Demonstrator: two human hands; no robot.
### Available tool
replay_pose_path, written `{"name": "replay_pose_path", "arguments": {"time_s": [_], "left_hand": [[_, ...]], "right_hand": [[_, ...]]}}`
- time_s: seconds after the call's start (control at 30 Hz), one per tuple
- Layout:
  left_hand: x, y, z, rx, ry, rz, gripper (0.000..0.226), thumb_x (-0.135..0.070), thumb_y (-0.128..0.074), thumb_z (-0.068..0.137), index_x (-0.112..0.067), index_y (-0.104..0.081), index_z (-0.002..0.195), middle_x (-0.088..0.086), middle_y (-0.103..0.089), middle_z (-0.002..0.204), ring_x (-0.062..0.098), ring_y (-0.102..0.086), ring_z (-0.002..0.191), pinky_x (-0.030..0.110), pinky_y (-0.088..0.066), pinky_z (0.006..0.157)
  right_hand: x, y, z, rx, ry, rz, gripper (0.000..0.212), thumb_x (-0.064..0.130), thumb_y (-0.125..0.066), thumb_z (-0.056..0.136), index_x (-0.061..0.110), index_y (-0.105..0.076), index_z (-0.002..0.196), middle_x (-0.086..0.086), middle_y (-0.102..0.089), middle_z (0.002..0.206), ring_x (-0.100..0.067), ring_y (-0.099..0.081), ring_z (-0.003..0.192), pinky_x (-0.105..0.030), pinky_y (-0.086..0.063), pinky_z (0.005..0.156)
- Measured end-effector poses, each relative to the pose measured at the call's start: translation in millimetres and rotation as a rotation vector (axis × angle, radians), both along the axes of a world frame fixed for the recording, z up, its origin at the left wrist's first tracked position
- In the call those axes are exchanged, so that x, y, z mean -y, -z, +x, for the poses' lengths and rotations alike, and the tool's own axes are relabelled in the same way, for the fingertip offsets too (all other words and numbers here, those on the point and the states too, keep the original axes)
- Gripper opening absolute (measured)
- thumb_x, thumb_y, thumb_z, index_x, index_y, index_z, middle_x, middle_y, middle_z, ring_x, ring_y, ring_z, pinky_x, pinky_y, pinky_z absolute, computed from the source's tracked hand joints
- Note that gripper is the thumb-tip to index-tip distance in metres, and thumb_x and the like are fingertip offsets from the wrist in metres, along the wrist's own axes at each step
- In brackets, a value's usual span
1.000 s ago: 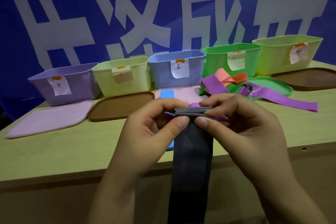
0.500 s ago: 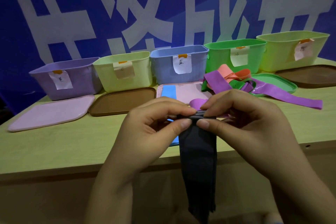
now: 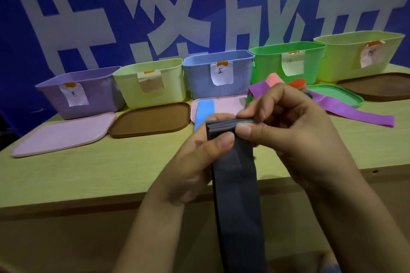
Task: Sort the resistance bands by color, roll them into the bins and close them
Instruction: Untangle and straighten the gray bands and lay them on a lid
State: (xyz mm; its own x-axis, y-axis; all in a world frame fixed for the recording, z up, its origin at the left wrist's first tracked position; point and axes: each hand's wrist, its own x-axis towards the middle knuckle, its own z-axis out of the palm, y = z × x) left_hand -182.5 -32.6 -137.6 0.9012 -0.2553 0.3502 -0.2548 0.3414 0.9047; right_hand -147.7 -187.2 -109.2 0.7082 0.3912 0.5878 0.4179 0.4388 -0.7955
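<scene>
At frame centre, the left hand (image 3: 199, 157) and right hand (image 3: 295, 133) pinch the half-rolled dark grey elastic resistance band (image 3: 235, 184); its springy layers could uncoil if either pinch loosens.

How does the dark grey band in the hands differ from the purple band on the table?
The dark grey band is pinched by the left hand and right hand, its top rolled, its tail hanging below the table edge. The purple band lies loose and unrolled on the table, untouched. Both are flat, wide strips.
</scene>
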Motion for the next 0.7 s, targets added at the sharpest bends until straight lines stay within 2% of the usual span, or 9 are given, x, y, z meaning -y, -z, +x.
{"name": "replay_pose_path", "arguments": {"time_s": [0.07,0.2,0.3,0.37,0.43,0.5,0.53,0.6,0.7], "left_hand": [[1,2,-1,-0.081,0.162,-0.092,0.045,-0.041,-0.076,0.075,-0.020,-0.068,0.114,0.003,-0.070,0.108,0.019,-0.066,0.101,0.038,-0.053,0.087],[1,-2,-1,-0.201,0.212,-0.127,0.048,-0.039,-0.076,0.075,-0.007,-0.066,0.109,0.018,-0.069,0.089,0.029,-0.069,0.082,0.039,-0.056,0.074],[7,-4,-1,-0.146,0.166,0.001,0.039,-0.039,-0.067,0.083,-0.006,-0.063,0.104,0.015,-0.064,0.082,0.025,-0.064,0.072,0.033,-0.054,0.070],[11,-4,1,-0.125,0.103,0.035,0.023,-0.027,-0.064,0.087,-0.006,-0.063,0.096,0.012,-0.063,0.078,0.021,-0.062,0.068,0.031,-0.053,0.069],[12,-6,3,-0.138,0.012,0.008,0.014,-0.016,-0.057,0.087,-0.003,-0.063,0.091,0.012,-0.064,0.073,0.021,-0.062,0.063,0.031,-0.054,0.065],[10,-8,6,-0.099,-0.003,-0.039,0.016,-0.012,-0.055,0.087,0.000,-0.065,0.093,0.015,-0.067,0.076,0.024,-0.066,0.065,0.032,-0.056,0.067],[8,-10,7,-0.071,0.014,-0.067,0.020,-0.013,-0.054,0.086,0.000,-0.067,0.094,0.015,-0.069,0.079,0.024,-0.067,0.069,0.032,-0.056,0.070],[3,-14,8,-0.053,0.036,-0.122,0.026,-0.016,-0.050,0.086,-0.001,-0.070,0.094,0.014,-0.069,0.082,0.024,-0.068,0.075,0.033,-0.056,0.073],[-6,-19,12,-0.077,0.034,-0.099,0.030,-0.023,-0.048,0.088,-0.006,-0.072,0.093,0.008,-0.068,0.080,0.019,-0.066,0.074,0.036,-0.057,0.078]], "right_hand": [[-3,-1,2,0.001,0.009,0.000,0.029,-0.001,-0.073,0.059,0.018,-0.052,0.060,0.001,-0.070,0.072,-0.007,-0.065,0.065,-0.020,-0.048,0.047],[-3,-5,5,0.131,0.069,-0.017,0.032,-0.001,-0.076,0.062,0.024,-0.057,0.061,0.001,-0.071,0.076,-0.009,-0.067,0.074,-0.021,-0.053,0.064],[-3,-5,10,0.056,0.057,-0.020,0.027,0.004,-0.077,0.062,0.018,-0.054,0.065,0.003,-0.070,0.074,-0.006,-0.065,0.065,-0.018,-0.046,0.045],[-7,0,15,-0.032,0.008,0.031,0.026,0.004,-0.076,0.064,0.017,-0.055,0.070,0.003,-0.069,0.078,-0.005,-0.064,0.065,-0.016,-0.045,0.043],[-15,8,17,-0.115,-0.008,0.058,0.026,0.013,-0.074,0.073,0.014,-0.057,0.092,0.000,-0.065,0.086,0.001,-0.061,0.059,-0.010,-0.044,0.045],[-20,21,19,-0.262,-0.074,0.053,0.059,0.045,-0.065,0.072,0.012,-0.048,0.118,0.002,-0.060,0.079,0.003,-0.053,0.048,-0.009,-0.041,0.043],[-23,29,20,-0.333,-0.153,0.053,0.077,0.061,-0.061,0.064,0.013,-0.046,0.123,0.000,-0.061,0.075,0.002,-0.053,0.053,-0.012,-0.047,0.050],[-27,45,20,-0.397,-0.337,0.029,0.090,0.078,-0.063,0.053,0.017,-0.057,0.118,-0.016,-0.064,0.093,-0.016,-0.063,0.083,-0.029,-0.053,0.079],[-30,61,15,-0.461,-0.539,-0.070,0.090,0.077,-0.070,0.046,0.021,-0.060,0.115,-0.009,-0.069,0.108,-0.019,-0.066,0.099,-0.031,-0.053,0.086]]}}
